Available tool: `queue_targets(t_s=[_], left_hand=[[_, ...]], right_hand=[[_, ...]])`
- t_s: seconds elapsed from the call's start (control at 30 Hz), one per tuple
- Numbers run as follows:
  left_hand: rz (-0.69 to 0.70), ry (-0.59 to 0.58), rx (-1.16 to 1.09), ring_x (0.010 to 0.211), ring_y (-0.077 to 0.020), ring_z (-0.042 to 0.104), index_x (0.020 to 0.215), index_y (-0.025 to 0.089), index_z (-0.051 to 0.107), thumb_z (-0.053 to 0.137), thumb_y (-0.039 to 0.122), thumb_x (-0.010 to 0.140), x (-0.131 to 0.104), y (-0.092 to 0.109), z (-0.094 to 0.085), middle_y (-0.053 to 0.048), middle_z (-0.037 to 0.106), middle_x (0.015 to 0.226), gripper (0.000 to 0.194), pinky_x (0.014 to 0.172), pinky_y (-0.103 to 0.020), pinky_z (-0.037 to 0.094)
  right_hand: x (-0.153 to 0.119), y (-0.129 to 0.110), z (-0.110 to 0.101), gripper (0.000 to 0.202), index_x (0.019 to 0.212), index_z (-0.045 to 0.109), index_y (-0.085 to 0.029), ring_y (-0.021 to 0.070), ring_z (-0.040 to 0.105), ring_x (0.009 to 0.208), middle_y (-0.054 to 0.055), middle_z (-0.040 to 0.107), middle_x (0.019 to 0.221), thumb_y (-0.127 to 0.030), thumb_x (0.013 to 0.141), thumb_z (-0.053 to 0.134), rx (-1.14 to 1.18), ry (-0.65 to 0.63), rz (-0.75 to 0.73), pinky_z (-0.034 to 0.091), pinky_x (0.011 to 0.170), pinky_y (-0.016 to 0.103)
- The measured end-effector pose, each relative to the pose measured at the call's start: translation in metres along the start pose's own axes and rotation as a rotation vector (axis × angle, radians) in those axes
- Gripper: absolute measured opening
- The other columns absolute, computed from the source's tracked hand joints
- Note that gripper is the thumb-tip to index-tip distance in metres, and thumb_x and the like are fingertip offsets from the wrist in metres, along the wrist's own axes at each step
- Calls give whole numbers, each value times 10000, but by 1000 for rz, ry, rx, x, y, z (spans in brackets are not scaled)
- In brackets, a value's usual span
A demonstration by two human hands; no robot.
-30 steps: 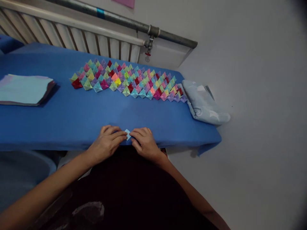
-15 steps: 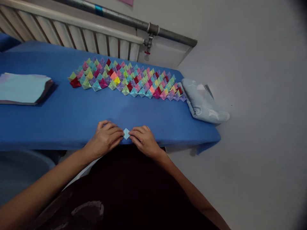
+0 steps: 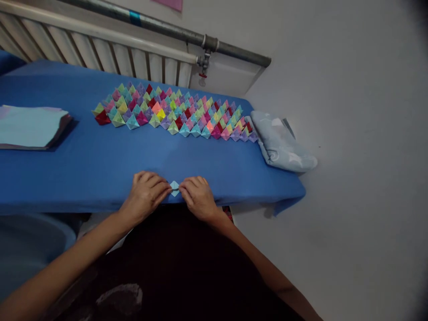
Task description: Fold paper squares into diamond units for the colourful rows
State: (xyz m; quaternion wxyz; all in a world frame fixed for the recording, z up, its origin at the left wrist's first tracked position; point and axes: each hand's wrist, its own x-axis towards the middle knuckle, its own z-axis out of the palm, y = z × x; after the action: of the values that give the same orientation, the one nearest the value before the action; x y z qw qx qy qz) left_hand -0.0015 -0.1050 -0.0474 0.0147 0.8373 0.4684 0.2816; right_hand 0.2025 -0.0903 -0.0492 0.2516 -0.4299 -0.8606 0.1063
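A small light-blue folded paper (image 3: 174, 187) lies between my hands near the front edge of the blue-covered table (image 3: 110, 169). It looks like a diamond with a crease or gap across its middle. My left hand (image 3: 147, 194) pinches its left corner, thumb and fingers together. On the other side, my right hand (image 3: 199, 196) grips the right corner the same way. Farther back, rows of folded paper pieces (image 3: 174, 117) in many colours stand packed side by side.
A stack of paper sheets (image 3: 31, 127) lies at the left. At the table's right end rests a folded grey-blue cloth (image 3: 284, 145) against the wall. Behind the table run a radiator (image 3: 100, 49) and a metal pipe (image 3: 160, 26) with a valve. A blue tub (image 3: 36, 249) stands below, left.
The folded paper showed a vertical line down its middle; now a horizontal gap or fold crosses it. Both hands stay at its side corners. The whole view has shifted slightly.
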Motion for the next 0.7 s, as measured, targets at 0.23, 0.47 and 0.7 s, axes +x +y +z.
queue_targets(t_s=[0.23,0.47,0.7], left_hand=[[-142,7,13,828,-219,544,847,226,698,469,383,972,-1,7,4,-44,690,851,305,779,-377,323],[-330,0,-37,757,-197,527,762,217,672,496,405,936,6,13,6,-24,627,728,311,757,-366,335],[-405,-17,-25,778,-214,531,721,208,632,541,348,894,11,16,9,-23,612,743,240,734,-369,335]], right_hand=[[7,-3,-2,143,860,654,-196,183,582,934,60,664,1005,-240,948,550,79,4,97,415,838,332],[13,-3,0,143,757,598,-199,182,594,931,66,646,993,-213,898,581,134,47,180,449,858,338],[17,-5,-1,183,694,560,-201,171,575,864,49,633,898,-201,873,595,140,54,201,449,827,321]])
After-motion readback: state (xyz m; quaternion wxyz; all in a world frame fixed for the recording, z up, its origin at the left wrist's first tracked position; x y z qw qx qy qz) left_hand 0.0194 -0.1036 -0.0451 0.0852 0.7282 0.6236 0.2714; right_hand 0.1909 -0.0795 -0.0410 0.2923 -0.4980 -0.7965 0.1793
